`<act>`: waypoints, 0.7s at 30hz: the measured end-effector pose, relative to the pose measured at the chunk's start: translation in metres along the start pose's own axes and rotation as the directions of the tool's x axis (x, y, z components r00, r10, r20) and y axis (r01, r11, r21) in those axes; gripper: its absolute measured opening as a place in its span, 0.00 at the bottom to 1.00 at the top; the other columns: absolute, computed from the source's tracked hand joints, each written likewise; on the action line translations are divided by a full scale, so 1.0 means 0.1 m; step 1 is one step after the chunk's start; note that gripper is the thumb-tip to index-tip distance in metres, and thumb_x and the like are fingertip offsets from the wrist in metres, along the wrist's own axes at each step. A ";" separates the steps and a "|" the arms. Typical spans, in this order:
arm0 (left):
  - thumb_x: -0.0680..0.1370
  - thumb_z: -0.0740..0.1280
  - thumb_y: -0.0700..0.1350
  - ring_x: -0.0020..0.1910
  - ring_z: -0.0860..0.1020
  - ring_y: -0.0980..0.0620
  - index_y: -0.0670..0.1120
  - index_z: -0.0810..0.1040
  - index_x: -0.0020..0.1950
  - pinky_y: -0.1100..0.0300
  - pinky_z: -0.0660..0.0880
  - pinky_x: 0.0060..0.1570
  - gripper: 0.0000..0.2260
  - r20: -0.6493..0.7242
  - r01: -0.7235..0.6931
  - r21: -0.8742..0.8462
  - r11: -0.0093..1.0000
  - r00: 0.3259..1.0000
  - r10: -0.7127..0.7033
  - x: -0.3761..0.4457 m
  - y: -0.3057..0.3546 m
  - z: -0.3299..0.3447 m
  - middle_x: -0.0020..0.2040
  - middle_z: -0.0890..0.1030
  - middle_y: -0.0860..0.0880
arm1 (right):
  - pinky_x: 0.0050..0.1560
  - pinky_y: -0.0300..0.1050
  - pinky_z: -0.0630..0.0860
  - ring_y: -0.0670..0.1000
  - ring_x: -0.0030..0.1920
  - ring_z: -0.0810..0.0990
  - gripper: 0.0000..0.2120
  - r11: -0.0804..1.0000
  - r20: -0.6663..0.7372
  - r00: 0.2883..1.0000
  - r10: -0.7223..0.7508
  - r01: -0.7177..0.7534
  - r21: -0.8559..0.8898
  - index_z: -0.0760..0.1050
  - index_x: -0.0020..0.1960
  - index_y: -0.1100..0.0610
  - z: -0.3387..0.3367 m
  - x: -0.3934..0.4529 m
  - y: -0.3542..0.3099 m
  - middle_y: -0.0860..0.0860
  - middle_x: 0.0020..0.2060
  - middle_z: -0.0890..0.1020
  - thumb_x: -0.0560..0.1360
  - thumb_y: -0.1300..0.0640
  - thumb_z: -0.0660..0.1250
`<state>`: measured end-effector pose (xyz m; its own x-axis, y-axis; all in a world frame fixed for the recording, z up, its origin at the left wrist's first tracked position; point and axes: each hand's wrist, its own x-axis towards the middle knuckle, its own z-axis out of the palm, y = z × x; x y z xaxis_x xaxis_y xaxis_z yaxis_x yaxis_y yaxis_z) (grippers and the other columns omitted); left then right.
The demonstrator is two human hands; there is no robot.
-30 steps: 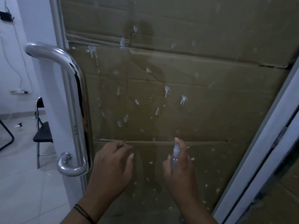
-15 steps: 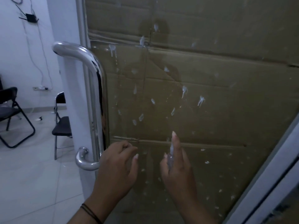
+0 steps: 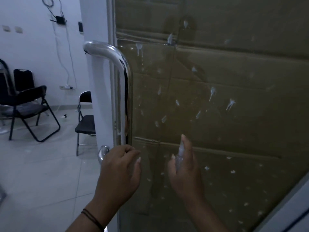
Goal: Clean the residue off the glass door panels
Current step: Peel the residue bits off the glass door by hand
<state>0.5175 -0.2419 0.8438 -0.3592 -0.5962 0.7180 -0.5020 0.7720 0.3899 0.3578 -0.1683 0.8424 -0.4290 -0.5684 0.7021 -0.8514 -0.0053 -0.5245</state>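
The glass door panel (image 3: 242, 124) fills the right of the view, with brown cardboard behind it. White residue blobs (image 3: 230, 104) and smaller specks dot the glass. My right hand (image 3: 185, 174) grips a small clear spray bottle (image 3: 180, 155), its nozzle toward the glass and my index finger raised over the top. My left hand (image 3: 119, 173) hangs low beside the door's edge with fingers curled; whether it holds anything is hidden.
A curved steel pull handle (image 3: 124, 81) runs down the door's left edge. A white door frame (image 3: 284, 215) slants across the lower right. Black folding chairs (image 3: 26, 104) stand on the tiled floor (image 3: 41, 173) to the left.
The view has swung left, so the door and handle sit further right in frame and more of the room shows. Both hands keep nearly the same pose against the glass.
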 end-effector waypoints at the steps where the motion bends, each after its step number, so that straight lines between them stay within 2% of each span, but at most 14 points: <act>1: 0.72 0.70 0.41 0.44 0.75 0.55 0.45 0.83 0.48 0.58 0.74 0.46 0.06 -0.001 0.007 0.003 1.000 1.000 -0.007 -0.01 -0.01 0.00 0.44 0.80 0.49 | 0.52 0.42 0.72 0.56 0.57 0.78 0.33 1.000 0.007 1.000 0.004 -0.004 0.013 0.60 0.74 0.53 0.01 -0.05 0.02 0.56 0.62 0.76 0.72 0.63 0.68; 3: 0.72 0.68 0.43 0.44 0.75 0.55 0.44 0.83 0.48 0.55 0.76 0.46 0.07 0.000 0.026 0.008 1.000 1.000 -0.026 -0.05 -0.04 -0.01 0.45 0.80 0.49 | 0.52 0.41 0.72 0.56 0.58 0.77 0.36 0.999 0.034 0.999 0.009 -0.011 0.038 0.57 0.74 0.49 0.04 -0.16 0.06 0.57 0.62 0.75 0.71 0.64 0.68; 6: 0.73 0.69 0.42 0.44 0.76 0.54 0.44 0.83 0.48 0.51 0.77 0.47 0.07 0.017 0.054 0.013 0.998 0.998 -0.054 -0.14 -0.09 -0.01 0.45 0.80 0.50 | 0.54 0.30 0.66 0.57 0.58 0.78 0.38 0.998 0.081 0.997 0.001 -0.006 0.060 0.57 0.72 0.49 0.10 -0.34 0.14 0.60 0.62 0.75 0.69 0.68 0.70; 8: 0.72 0.71 0.40 0.45 0.77 0.53 0.44 0.83 0.49 0.48 0.77 0.46 0.07 0.031 0.073 0.027 0.997 0.997 -0.074 -0.20 -0.13 0.01 0.45 0.80 0.49 | 0.53 0.31 0.67 0.58 0.53 0.81 0.38 0.999 0.117 0.993 0.007 -0.012 0.038 0.63 0.71 0.54 0.15 -0.46 0.20 0.61 0.57 0.78 0.65 0.70 0.73; 10: 0.73 0.70 0.41 0.45 0.78 0.51 0.43 0.83 0.51 0.49 0.77 0.46 0.08 0.034 0.079 0.040 0.996 0.996 -0.080 -0.27 -0.16 0.03 0.46 0.81 0.48 | 0.48 0.36 0.71 0.59 0.49 0.83 0.39 0.999 0.134 0.991 0.009 -0.014 0.039 0.66 0.69 0.56 0.20 -0.56 0.24 0.61 0.54 0.80 0.62 0.71 0.75; 13: 0.74 0.65 0.46 0.44 0.78 0.51 0.43 0.83 0.52 0.55 0.76 0.46 0.12 0.051 0.077 0.057 0.995 0.995 -0.080 -0.34 -0.17 0.03 0.46 0.81 0.48 | 0.46 0.41 0.76 0.58 0.49 0.83 0.39 0.999 0.159 0.987 -0.003 -0.005 0.052 0.67 0.69 0.57 0.28 -0.65 0.29 0.61 0.55 0.80 0.62 0.71 0.76; 17: 0.74 0.62 0.48 0.44 0.78 0.50 0.43 0.83 0.52 0.55 0.75 0.45 0.15 0.082 0.067 0.069 0.995 0.994 -0.073 -0.46 -0.18 0.03 0.45 0.81 0.47 | 0.43 0.39 0.75 0.57 0.46 0.84 0.37 0.998 0.222 0.974 0.051 -0.055 0.013 0.69 0.67 0.64 0.37 -0.73 0.30 0.61 0.54 0.81 0.60 0.70 0.77; 21: 0.74 0.62 0.48 0.43 0.78 0.50 0.43 0.83 0.50 0.55 0.75 0.45 0.14 0.076 0.071 0.068 0.995 0.994 -0.076 -0.53 -0.18 0.05 0.45 0.81 0.48 | 0.44 0.37 0.73 0.56 0.49 0.83 0.35 0.995 0.236 0.968 0.088 -0.094 0.017 0.68 0.69 0.61 0.42 -0.77 0.31 0.59 0.58 0.80 0.63 0.68 0.74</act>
<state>0.5416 -0.2253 0.7961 -0.3790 -0.6681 0.6403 -0.5785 0.7111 0.3996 0.3774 -0.1590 0.7521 -0.4187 -0.7444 0.5202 -0.8020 0.0344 -0.5963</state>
